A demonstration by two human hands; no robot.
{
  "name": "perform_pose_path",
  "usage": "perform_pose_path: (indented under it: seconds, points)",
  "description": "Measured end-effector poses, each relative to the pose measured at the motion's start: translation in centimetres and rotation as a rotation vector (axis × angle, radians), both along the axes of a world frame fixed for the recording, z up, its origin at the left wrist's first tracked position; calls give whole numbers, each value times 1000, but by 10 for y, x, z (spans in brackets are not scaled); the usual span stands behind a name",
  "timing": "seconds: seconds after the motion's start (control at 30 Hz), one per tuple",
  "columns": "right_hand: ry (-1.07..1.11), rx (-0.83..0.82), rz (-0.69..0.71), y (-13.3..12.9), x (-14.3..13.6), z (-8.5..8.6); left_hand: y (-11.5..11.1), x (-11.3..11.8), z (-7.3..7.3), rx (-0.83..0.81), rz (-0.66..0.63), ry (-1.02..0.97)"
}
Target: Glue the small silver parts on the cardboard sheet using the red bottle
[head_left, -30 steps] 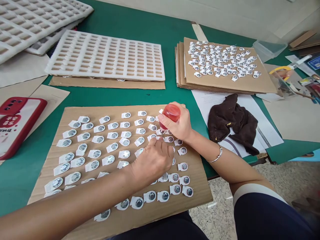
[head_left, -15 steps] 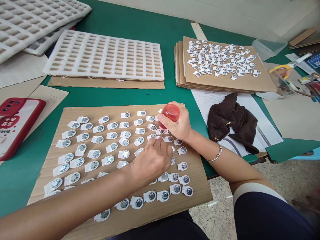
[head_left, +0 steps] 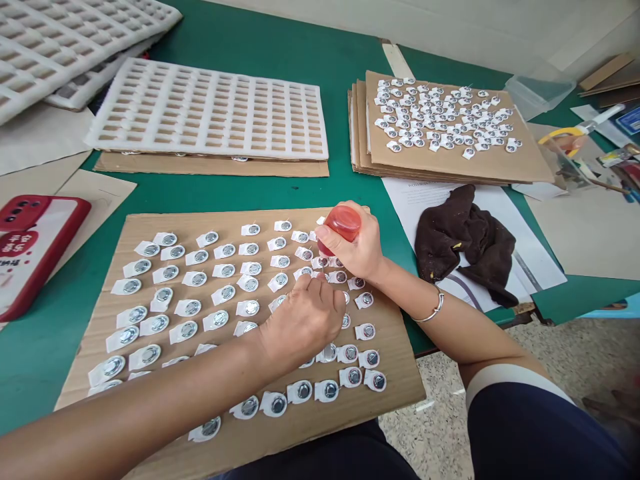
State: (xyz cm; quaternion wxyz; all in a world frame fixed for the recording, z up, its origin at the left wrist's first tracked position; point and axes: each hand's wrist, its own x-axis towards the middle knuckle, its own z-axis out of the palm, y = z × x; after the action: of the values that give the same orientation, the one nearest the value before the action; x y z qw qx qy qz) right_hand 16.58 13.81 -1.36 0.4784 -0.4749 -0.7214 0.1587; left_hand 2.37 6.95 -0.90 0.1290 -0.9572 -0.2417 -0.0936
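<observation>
My right hand [head_left: 363, 247] is wrapped round a red translucent squeeze bottle [head_left: 344, 223], tipped so that its thin needle tip points down towards my left hand. My left hand [head_left: 305, 320] is closed just below the needle, over the front cardboard sheet [head_left: 390, 407]. Its fingertips face away from me, so what they pinch, if anything, is hidden. Rows of small round silver discs with white tabs [head_left: 275, 405] lie on this sheet around both hands. My left forearm covers some of them.
Behind stand a white foam grid tray [head_left: 200, 110] on cardboard and a cardboard stack [head_left: 450, 157] bearing more discs. A dark brown cloth [head_left: 465, 240] lies on printed paper [head_left: 545, 273] at right. A red-cased phone [head_left: 43, 247] is at left, yellow-handled scissors [head_left: 565, 137] far right.
Both hands and the bottle stay almost in place, with only a very slight shift. The discs on the sheet lie as before.
</observation>
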Motion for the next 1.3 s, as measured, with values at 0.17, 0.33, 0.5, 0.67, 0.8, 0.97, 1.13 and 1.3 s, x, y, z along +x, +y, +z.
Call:
perform_pose_path:
  seconds: [0.17, 0.33, 0.5, 0.67, 0.8, 0.97, 1.13, 1.3]
  points:
    - [-22, -3, -3, 0, -1, 1, 1, 1, 0, 3, -7, -12]
    - [-19, -9, -7, 0, 0, 0, 1, 0, -1, 4, -7, -1]
    - [-7, -21, -23, 2, 0, -1, 0, -1, -1, 8, -10, 0]
    - [0, -37, -11, 3, 1, -2, 1, -1, 0, 2, -12, 13]
    - [4, -39, -31, 4, 1, -2, 2, -1, 1, -15, -21, 27]
    - [-19, -7, -39, 5, 3, -2, 4, -1, 4, -41, -13, 13]
    - [-39, 10, -48, 5, 5, -3, 5, -1, 7, -64, -5, 30]
    - [-38, 39, -43, 5, 6, -4, 4, -1, 6, -55, -5, 34]
